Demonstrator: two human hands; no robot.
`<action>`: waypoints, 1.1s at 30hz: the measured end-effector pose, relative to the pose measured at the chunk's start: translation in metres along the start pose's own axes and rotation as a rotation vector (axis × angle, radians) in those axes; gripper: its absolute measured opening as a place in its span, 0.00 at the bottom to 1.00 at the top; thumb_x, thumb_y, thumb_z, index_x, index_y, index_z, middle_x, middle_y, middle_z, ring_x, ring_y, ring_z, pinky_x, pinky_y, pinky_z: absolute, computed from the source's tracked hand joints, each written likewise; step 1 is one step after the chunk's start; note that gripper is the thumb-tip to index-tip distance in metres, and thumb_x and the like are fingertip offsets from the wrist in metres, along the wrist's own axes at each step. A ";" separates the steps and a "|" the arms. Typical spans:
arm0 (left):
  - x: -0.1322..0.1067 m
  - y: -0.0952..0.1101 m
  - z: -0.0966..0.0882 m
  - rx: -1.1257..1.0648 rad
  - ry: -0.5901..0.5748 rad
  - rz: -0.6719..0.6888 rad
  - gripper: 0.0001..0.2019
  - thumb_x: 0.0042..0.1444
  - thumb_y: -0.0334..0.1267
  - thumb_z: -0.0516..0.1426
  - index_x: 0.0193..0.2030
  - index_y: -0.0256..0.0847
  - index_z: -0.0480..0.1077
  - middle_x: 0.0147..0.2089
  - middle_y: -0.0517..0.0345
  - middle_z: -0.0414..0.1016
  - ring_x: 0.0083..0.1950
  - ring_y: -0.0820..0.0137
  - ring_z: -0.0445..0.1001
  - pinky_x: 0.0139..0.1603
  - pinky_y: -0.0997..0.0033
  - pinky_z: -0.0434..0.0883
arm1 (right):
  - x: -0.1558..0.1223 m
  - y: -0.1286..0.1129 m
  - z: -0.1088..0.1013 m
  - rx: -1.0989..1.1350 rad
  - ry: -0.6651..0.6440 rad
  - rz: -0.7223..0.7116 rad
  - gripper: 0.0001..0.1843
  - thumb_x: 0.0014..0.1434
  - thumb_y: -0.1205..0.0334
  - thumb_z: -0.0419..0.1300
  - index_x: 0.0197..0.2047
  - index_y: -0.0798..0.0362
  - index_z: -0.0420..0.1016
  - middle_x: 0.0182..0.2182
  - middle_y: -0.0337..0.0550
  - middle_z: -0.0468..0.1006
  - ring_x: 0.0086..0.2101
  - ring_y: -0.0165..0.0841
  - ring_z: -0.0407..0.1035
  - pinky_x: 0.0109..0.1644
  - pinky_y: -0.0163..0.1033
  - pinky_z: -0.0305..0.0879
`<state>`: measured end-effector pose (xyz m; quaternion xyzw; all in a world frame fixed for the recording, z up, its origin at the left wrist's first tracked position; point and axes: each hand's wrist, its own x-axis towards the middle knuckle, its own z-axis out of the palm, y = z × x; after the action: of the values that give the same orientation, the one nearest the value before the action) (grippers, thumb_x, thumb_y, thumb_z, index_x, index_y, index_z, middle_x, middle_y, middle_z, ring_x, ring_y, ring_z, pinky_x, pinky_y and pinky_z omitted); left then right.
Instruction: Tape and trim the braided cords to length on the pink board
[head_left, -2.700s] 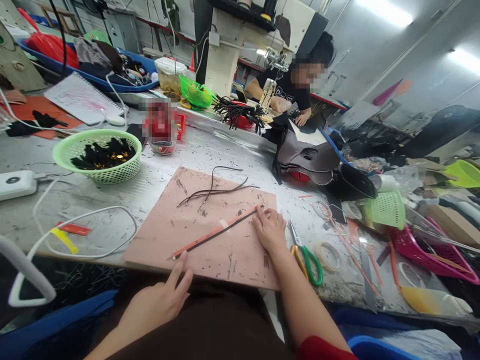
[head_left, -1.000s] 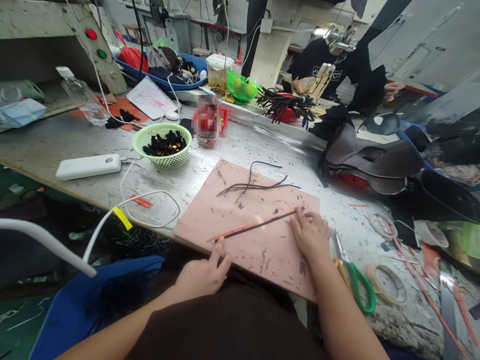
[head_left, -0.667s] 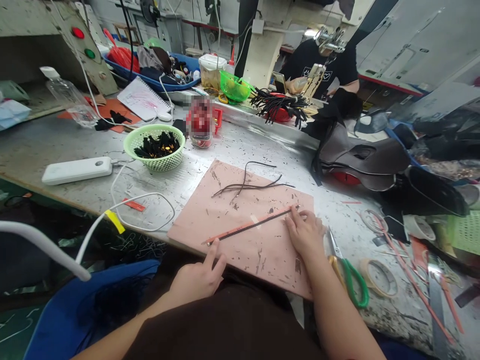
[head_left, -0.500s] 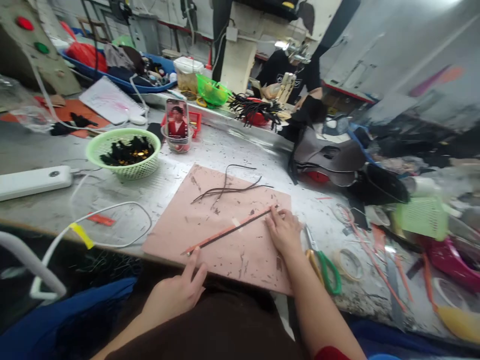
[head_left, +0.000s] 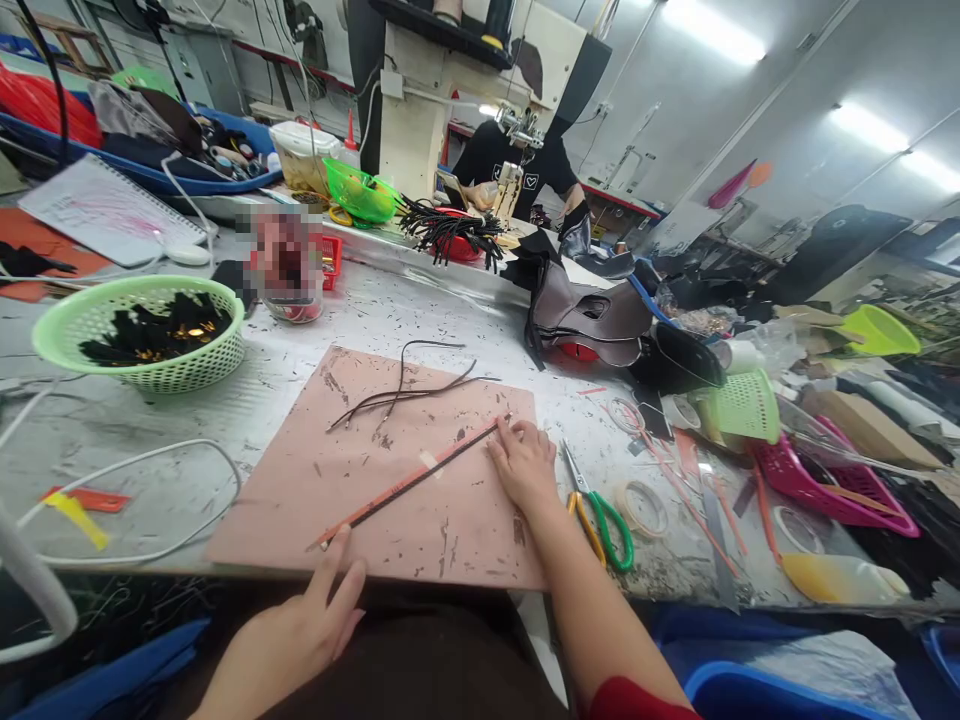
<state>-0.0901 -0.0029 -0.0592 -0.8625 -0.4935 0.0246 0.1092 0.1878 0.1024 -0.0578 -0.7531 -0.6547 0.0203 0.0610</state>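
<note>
A thin dark cord lies along an orange-red marked strip, slanting across a pinkish board. A small pale piece of tape sits at the strip's middle. My left hand touches the near-left end with its outstretched index finger, the other fingers loosely bent. Over the far-right end, my right hand lies with its fingertips on the cord; its fingers are slightly spread. Several loose dark cords cross each other higher on the board.
Scissors and a tape roll lie right of the board. A green basket of black pieces stands left, near a white cable. Grey-brown leather pieces lie back right. Beyond, a person sits at a sewing machine.
The camera view has swung right and up, so the table items appear farther left. Both hands keep to the two ends of the cord, which lies the same on the board.
</note>
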 end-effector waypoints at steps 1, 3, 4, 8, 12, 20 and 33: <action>0.000 0.000 0.001 0.002 -0.007 -0.004 0.18 0.57 0.31 0.46 0.46 0.43 0.74 0.59 0.42 0.65 0.16 0.71 0.71 0.14 0.72 0.67 | 0.000 0.000 0.000 -0.001 -0.001 0.002 0.25 0.62 0.50 0.43 0.59 0.47 0.60 0.48 0.48 0.65 0.46 0.41 0.57 0.49 0.46 0.52; 0.000 0.000 0.003 0.005 -0.014 0.003 0.18 0.57 0.31 0.46 0.46 0.43 0.74 0.58 0.43 0.65 0.16 0.71 0.72 0.14 0.72 0.67 | 0.000 0.000 0.000 -0.003 -0.001 0.002 0.25 0.62 0.50 0.43 0.59 0.47 0.60 0.48 0.47 0.65 0.46 0.41 0.57 0.50 0.46 0.52; 0.000 0.000 0.003 0.007 -0.013 0.009 0.17 0.57 0.31 0.46 0.46 0.43 0.74 0.58 0.43 0.66 0.16 0.71 0.72 0.14 0.72 0.67 | 0.001 0.000 0.000 -0.005 0.000 0.001 0.25 0.62 0.50 0.43 0.59 0.47 0.60 0.48 0.47 0.65 0.46 0.41 0.57 0.50 0.46 0.52; 0.000 0.000 0.004 0.033 0.007 0.021 0.16 0.58 0.34 0.46 0.45 0.42 0.74 0.57 0.44 0.67 0.15 0.72 0.71 0.13 0.72 0.65 | 0.001 0.001 0.003 -0.009 0.007 -0.002 0.25 0.61 0.50 0.44 0.59 0.46 0.60 0.47 0.47 0.65 0.46 0.41 0.57 0.49 0.47 0.53; 0.002 -0.006 0.007 -0.035 0.084 -0.014 0.16 0.59 0.37 0.46 0.43 0.41 0.74 0.55 0.47 0.71 0.18 0.69 0.73 0.15 0.71 0.66 | 0.003 0.003 0.004 0.024 0.025 -0.007 0.23 0.61 0.52 0.46 0.58 0.46 0.62 0.46 0.48 0.66 0.45 0.42 0.58 0.48 0.48 0.54; 0.020 -0.034 0.003 -0.216 0.237 -0.014 0.16 0.54 0.24 0.44 0.33 0.41 0.72 0.32 0.56 0.79 0.26 0.70 0.76 0.21 0.76 0.66 | 0.037 0.025 0.002 0.185 0.013 -0.071 0.14 0.58 0.62 0.51 0.44 0.48 0.75 0.37 0.43 0.71 0.37 0.34 0.66 0.38 0.36 0.60; 0.012 -0.028 0.001 -0.213 0.142 -0.160 0.13 0.57 0.28 0.45 0.30 0.39 0.69 0.27 0.57 0.73 0.20 0.70 0.72 0.17 0.74 0.63 | 0.029 0.043 0.000 0.446 0.048 -0.104 0.07 0.53 0.62 0.49 0.30 0.50 0.67 0.28 0.40 0.73 0.31 0.34 0.67 0.36 0.39 0.61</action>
<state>-0.1076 0.0215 -0.0533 -0.8266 -0.5517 -0.0978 0.0535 0.2342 0.1253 -0.0619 -0.6865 -0.6703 0.1435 0.2426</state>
